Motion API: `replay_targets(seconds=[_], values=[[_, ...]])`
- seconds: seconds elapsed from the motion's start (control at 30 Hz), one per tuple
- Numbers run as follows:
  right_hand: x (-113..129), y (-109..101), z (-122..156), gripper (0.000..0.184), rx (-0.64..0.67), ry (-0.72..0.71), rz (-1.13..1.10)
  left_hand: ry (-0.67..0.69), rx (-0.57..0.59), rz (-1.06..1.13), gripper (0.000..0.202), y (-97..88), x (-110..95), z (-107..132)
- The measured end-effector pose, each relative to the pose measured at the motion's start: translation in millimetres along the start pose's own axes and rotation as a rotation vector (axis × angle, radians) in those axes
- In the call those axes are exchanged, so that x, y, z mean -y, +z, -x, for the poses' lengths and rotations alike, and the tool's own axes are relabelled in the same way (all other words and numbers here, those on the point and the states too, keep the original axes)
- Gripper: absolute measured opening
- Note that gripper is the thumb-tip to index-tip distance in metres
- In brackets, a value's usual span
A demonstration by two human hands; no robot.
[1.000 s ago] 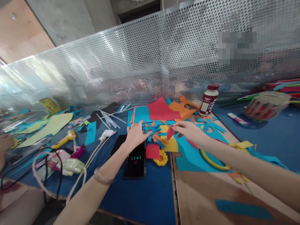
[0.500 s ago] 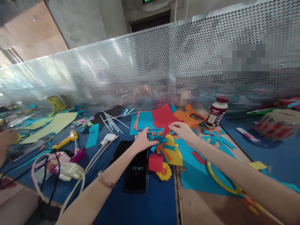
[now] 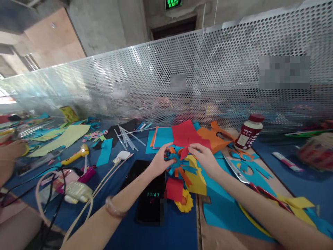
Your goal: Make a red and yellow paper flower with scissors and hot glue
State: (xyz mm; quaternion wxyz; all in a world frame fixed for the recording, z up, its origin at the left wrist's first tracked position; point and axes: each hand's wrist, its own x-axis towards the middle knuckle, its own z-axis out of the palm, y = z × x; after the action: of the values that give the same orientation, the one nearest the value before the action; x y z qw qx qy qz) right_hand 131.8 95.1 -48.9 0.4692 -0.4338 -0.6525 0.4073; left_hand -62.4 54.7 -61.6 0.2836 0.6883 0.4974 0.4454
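Two hands — left hand [image 3: 159,161] tight on one paper flower [image 3: 178,166], right hand [image 3: 205,158] tight on one red scrap [image 3: 184,152]

**bench_lurker:** what's the wearer got on in your feed?

**me:** Pretty plain from where I'm sat driving this. The left forearm [image 3: 130,191] and right forearm [image 3: 249,203] both come in bare from the bottom edge. The only thing I can see worn is a bangle [image 3: 113,207] round the left wrist. It's smooth, glassy and see-through, with a pinkish tint.

**bench_lurker:** nails painted?

**me:** can't tell tbh, the left hand [image 3: 158,161] and right hand [image 3: 205,158] are too small on my screen.
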Motion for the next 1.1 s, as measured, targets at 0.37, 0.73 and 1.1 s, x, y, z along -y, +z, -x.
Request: replay_targets(seconds=[0.37,0.73,1.1], values=[[3,12,12,0.03,-0.037,-0.068,0.035,-0.045,0.008,0.12,0.068,0.6,-2,0],[7,8,8,0.026,-0.069,-0.093,0.082,-0.034,-0.01,0.108,0.065,1.4,-1,2],[28,-41,41,0.028,0.4,0.087,0.339,0.037,-0.04,-0.105,0.047,1.1,16,3]])
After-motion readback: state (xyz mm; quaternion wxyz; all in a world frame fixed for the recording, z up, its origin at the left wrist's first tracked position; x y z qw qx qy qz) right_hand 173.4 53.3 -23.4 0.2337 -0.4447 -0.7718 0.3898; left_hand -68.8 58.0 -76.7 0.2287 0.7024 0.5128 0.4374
